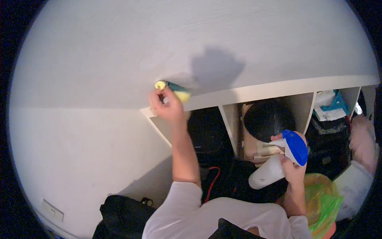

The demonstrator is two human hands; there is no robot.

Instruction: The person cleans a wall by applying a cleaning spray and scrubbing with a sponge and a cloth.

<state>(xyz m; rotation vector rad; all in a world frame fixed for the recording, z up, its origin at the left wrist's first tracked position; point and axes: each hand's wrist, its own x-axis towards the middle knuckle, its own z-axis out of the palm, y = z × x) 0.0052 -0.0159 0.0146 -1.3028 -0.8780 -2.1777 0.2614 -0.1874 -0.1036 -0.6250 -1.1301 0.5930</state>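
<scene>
My left hand is closed on a yellow sponge with a dark green scouring side. Its green face meets the grey-white wall surface, just above the left end of a white shelf unit. Lower and to the right, my right hand grips a spray bottle by the neck. The bottle has a translucent white body and a blue and white spray head, and it is tilted. My fingers partly cover the neck and trigger.
The cubbies hold a dark bag, a black rounded object and a teal and white packet. A green plastic bag lies lower right. A limb with white cloth shows at the right edge. A wall switch sits lower left.
</scene>
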